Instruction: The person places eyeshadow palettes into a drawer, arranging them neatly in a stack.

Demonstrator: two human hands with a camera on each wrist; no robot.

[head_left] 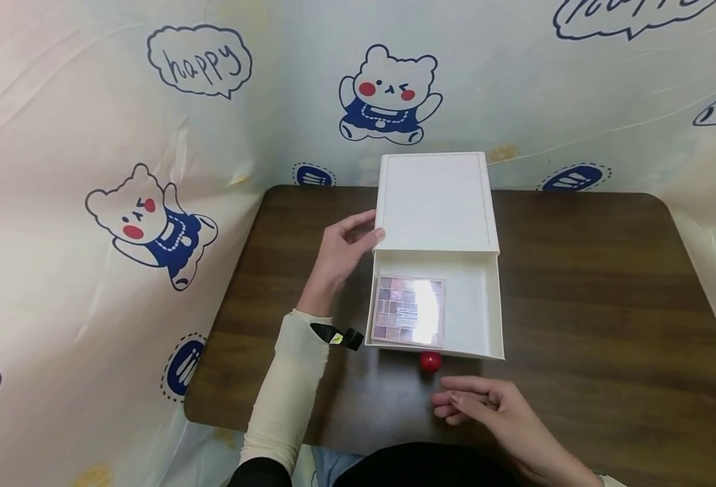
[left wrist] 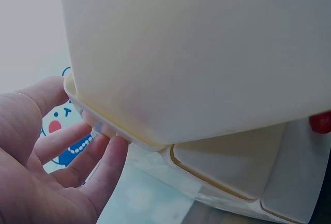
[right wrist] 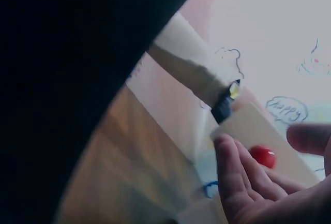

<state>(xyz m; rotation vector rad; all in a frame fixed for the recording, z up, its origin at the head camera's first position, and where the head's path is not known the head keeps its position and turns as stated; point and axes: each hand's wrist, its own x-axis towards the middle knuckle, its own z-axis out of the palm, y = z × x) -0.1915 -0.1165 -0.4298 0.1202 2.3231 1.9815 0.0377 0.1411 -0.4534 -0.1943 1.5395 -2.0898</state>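
Observation:
A white drawer box (head_left: pixel 436 203) stands on the table, its drawer (head_left: pixel 474 304) pulled out toward the person. Inside, against the left wall, lies a flat eyeshadow palette (head_left: pixel 408 311) with a grid of pinkish-mauve squares and a bright glare. On the drawer's front sits a round red knob (head_left: pixel 430 362). My left hand (head_left: pixel 344 251) grips the box's outer casing at its left side, thumb at the upper edge and fingers along the side. Just short of the knob, my right hand (head_left: pixel 486 406) hovers with relaxed fingers, holding nothing; the right wrist view shows the knob (right wrist: pixel 262 156) beyond its fingertips.
A dark brown wooden table (head_left: pixel 601 291) with rounded corners bears the box. Behind and to the left hangs a pale curtain (head_left: pixel 285 81) printed with bears and "happy" bubbles. The person's dark-clothed body (head_left: pixel 431 467) is at the near edge.

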